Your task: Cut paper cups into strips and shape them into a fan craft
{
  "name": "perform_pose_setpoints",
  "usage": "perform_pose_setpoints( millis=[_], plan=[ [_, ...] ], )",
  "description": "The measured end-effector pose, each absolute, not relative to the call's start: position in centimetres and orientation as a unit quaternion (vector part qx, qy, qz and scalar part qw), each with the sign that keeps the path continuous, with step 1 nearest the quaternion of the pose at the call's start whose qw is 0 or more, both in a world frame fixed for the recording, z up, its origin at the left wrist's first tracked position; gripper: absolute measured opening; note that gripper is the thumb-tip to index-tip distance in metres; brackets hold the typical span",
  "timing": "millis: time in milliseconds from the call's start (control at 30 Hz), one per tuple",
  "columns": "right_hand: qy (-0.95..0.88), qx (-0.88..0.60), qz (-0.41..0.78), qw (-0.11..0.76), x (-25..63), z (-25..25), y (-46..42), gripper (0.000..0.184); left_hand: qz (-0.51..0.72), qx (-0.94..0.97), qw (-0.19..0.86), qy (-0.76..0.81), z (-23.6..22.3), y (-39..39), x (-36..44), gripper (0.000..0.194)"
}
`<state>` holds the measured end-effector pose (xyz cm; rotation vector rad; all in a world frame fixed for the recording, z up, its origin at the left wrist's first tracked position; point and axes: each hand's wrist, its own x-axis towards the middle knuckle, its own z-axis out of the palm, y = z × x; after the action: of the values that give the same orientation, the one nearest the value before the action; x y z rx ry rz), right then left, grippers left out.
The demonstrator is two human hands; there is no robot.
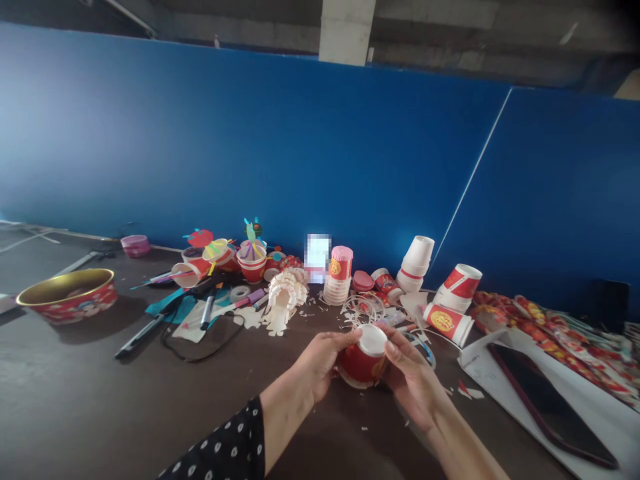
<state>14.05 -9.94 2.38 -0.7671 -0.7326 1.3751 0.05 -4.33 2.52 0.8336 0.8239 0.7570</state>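
Above the dark tabletop [150,407], I hold a red paper cup [361,367] between both hands, turned with its white base [373,340] upward. My left hand [323,363] curls closed around the cup's red wall, and my right hand [413,383] grips it from the other side, fingers bent against the paper. The cup is smooth, faintly glossy and tapered. Just ahead lies a tangle of thin white paper strips [363,310], with small paper snippets [305,312] scattered about and a heap of fringed white paper cups [286,300] further left.
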Motion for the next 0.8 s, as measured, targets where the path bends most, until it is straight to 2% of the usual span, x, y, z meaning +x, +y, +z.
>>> perform_pose_setpoints(
  millis=[133, 533, 800],
  plan=[
    [-0.34, -0.351, 0.599, 0.634, 13.9, 2.55, -10.05, 0.045, 0.349, 0.379, 0.784, 0.346, 2.5, -4.4, -0.1, 0.05],
    [-0.347, -0.367, 0.568, 0.65, 14.01, 2.23, -9.82, 0.045, 0.33, 0.343, 0.809, 0.346, 2.63, -4.69, 0.08, 0.023],
    [-0.337, -0.375, 0.563, 0.655, 13.55, 2.19, -9.84, 0.054, 0.349, 0.285, 0.832, 0.324, 2.41, -5.1, 0.56, 0.016]
  ],
)
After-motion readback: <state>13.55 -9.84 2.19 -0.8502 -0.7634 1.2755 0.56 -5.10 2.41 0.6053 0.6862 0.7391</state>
